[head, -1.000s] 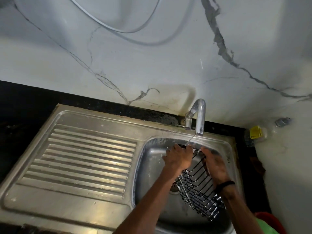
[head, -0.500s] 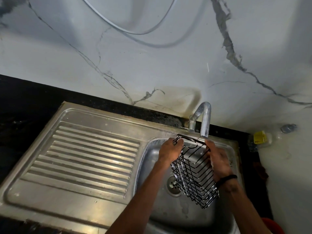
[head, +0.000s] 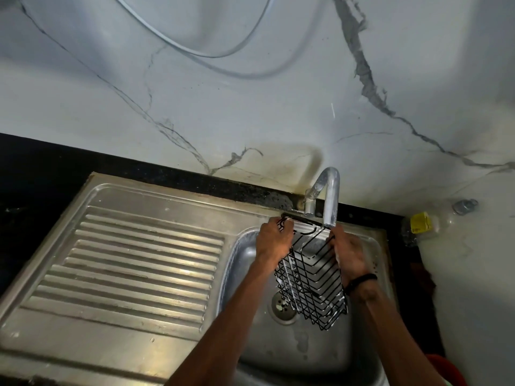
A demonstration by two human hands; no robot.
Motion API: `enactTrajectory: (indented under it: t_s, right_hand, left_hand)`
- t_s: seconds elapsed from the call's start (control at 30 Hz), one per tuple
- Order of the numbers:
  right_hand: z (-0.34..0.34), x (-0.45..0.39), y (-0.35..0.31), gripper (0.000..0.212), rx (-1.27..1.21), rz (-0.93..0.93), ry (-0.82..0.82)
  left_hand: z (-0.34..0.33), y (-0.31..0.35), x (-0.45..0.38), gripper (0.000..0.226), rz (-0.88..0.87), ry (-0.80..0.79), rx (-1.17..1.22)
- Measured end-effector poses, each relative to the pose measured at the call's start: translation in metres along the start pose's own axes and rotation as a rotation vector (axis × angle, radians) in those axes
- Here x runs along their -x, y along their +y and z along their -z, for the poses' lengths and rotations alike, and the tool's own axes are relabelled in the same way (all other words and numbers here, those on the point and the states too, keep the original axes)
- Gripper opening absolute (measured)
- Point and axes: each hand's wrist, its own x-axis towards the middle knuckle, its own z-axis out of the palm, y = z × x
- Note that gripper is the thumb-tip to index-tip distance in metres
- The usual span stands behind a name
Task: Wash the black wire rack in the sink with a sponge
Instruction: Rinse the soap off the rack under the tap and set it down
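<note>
Black wire rack (head: 312, 285) held upright above the sink (head: 320, 355) basin, top end just under the faucet (head: 330, 196) spout at the basin's rear edge, lower end hanging over the drain (head: 282, 305). Gripped from both sides: left hand (head: 274, 240) curled around the upper left frame, right hand (head: 349, 253) closed along the right side, a dark band (head: 359, 282) at that wrist. Ribbed drainboard (head: 133, 263) toward the counter (head: 36, 168) left edge.
</note>
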Motion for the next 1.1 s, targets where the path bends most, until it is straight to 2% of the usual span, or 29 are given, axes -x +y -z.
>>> enactTrajectory:
  t_s: [0.1, 0.27, 0.4, 0.57, 0.67, 0.77, 0.93, 1.1]
  right_hand:
    - [-0.015, -0.013, -0.005, 0.04, 0.075, -0.03, -0.04]
    - [-0.037, -0.023, -0.021, 0.037, 0.184, -0.067, -0.088]
    - [-0.047, -0.031, -0.025, 0.042, 0.072, -0.083, -0.134]
    - [-0.048, -0.034, -0.023, 0.012, 0.044, 0.043, -0.059]
    - [-0.032, -0.042, -0.009, 0.026, 0.259, 0.109, -0.019]
    - [-0.02, -0.044, -0.008, 0.018, 0.445, 0.042, 0.011]
    - [-0.013, -0.029, -0.005, 0.047, 0.321, 0.089, 0.096]
    - [-0.01, -0.021, -0.01, 0.05, 0.303, 0.09, 0.022]
  left_hand:
    - [0.01, -0.008, -0.004, 0.082, 0.053, 0.059, 0.003]
    - [0.031, -0.02, 0.002, 0.064, 0.088, 0.108, 0.022]
    - [0.038, -0.036, 0.011, 0.059, 0.134, 0.147, 0.096]
    - [0.044, -0.041, 0.016, 0.046, 0.072, 0.175, 0.119]
    - [0.04, -0.034, 0.017, 0.042, 0.044, 0.155, 0.125]
    - [0.031, -0.021, 0.017, 0.041, 0.021, 0.137, 0.114]
    - [0.019, -0.004, 0.014, 0.037, -0.021, 0.128, 0.084]
    - [0.017, 0.003, 0.005, 0.033, -0.025, 0.154, 0.066]
